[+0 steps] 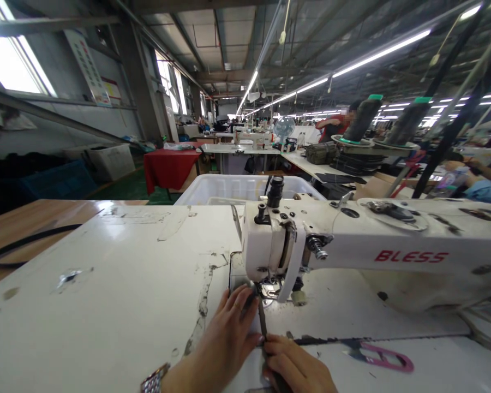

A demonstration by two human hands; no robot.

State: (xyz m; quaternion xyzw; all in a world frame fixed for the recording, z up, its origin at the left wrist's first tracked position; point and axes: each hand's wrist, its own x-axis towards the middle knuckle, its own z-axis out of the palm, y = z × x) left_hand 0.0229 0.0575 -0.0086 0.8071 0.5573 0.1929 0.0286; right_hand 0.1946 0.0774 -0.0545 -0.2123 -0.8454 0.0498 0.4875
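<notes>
Both hands are working at the near edge of the white table [106, 284], just in front of the sewing machine [352, 251]. Left hand [223, 341] is lying flat with fingers together, pressing a narrow dark strip [262, 322] down against the table; its fingertips are reaching almost to the presser foot [270, 286]. Right hand [297, 368] is sitting just right of the left, fingers curled and pinching the strip's near end. Strip is running straight from the hands up to the machine's needle area, its far end lying under the presser foot. A metal watch band [153, 380] is showing on the left wrist. To the right of the hands, pink-handled thread snips [378, 357] are lying on the table in front of the machine arm, which is carrying red "BLESS" lettering. Behind the machine, a clear plastic bin [229, 188] is standing. Farther back, a red-covered table [169, 166] and more workstations are showing, with another person's arm [480, 183] at far right.
</notes>
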